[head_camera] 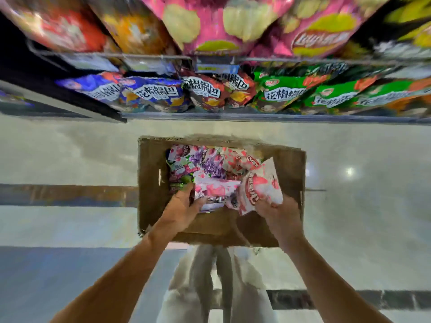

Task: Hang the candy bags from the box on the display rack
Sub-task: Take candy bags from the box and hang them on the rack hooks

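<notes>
1. The cardboard box (151, 206) sits open on the floor (70, 148) right below me. I bend over it so both hands can reach in together.
2. My right hand (279, 213) has its fingers closed on the lower corner of a pink-and-white candy bag (258, 187). The bag stands tilted up out of the box, lifted off the pile. I judge the corner hold leaves its top end free for a hook.
3. My left hand (180, 203) is down inside the box. Its fingers curl round the near edge of a flat pink bag (217, 190) that lies on the heap. It looks like I am gathering a second one to save a trip.
4. The rest of the candy bags (210, 164), purple, green and pink, lie jumbled against the far wall of the box.
5. Shelves ahead carry rice-crust snack bags (158, 94) and, above those, crisp bags (233, 24) behind a wire rail (303, 60). I cannot make out free hooks; the view is blurred.
6. Nothing from the box hangs yet, so the job looks early.
</notes>
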